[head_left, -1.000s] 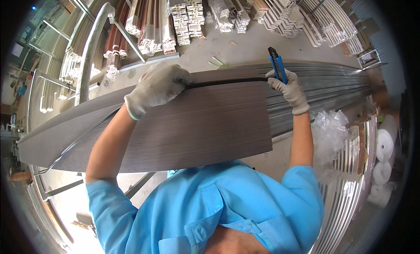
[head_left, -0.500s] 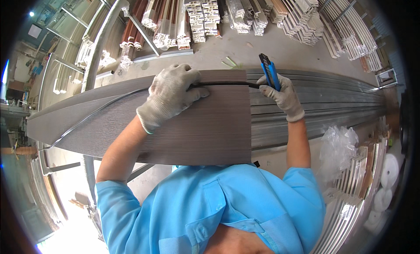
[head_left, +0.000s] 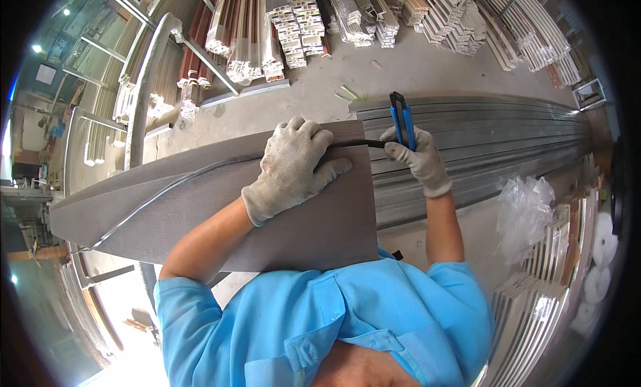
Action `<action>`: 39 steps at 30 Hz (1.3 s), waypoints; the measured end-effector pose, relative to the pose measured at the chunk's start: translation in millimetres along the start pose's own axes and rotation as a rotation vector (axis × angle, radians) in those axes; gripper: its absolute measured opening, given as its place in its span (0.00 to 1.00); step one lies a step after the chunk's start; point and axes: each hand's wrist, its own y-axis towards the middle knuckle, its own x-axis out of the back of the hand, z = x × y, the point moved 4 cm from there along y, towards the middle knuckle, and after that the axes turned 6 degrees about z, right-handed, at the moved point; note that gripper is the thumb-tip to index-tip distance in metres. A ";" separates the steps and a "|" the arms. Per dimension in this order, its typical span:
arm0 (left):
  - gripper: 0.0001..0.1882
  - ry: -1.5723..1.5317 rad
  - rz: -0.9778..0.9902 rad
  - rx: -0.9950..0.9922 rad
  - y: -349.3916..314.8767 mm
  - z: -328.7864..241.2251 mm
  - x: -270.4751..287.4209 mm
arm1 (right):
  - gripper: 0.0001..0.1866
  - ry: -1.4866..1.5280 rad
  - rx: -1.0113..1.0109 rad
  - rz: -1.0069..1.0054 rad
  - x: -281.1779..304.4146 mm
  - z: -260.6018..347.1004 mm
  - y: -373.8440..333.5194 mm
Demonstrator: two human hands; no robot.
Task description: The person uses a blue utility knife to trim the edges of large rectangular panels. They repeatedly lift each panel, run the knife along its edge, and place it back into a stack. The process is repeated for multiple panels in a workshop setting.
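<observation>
In the head view, the left hand [head_left: 294,165] lies over the black strip [head_left: 350,144] on the grey-brown board [head_left: 320,220], thumb spread from fingers, while the right hand [head_left: 422,161] squeezes the blue cutter [head_left: 410,130] and the strip's end, just past the board's right edge. Between the hands the strip looks straight, but its long left part bends across the board, seemingly not lined up yet.

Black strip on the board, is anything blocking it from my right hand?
Nothing visible but the glove: your right hand pinches the black strip just past the brown board's end. The blue knife is in that hand too, pointing away, not between hand and strip.
</observation>
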 end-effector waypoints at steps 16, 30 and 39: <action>0.26 -0.124 0.036 -0.059 28.2 -18.3 -7.2 | 0.13 0.215 -0.003 -0.064 -4.5 -9.0 -5.4; 0.27 -0.219 -0.167 -0.157 25.9 -28.8 13.3 | 0.18 0.267 0.347 -0.381 12.5 70.1 -5.8; 0.10 -0.526 -0.138 -0.039 6.5 -4.3 51.3 | 0.19 -0.859 0.434 -0.314 -44.8 160.4 -12.5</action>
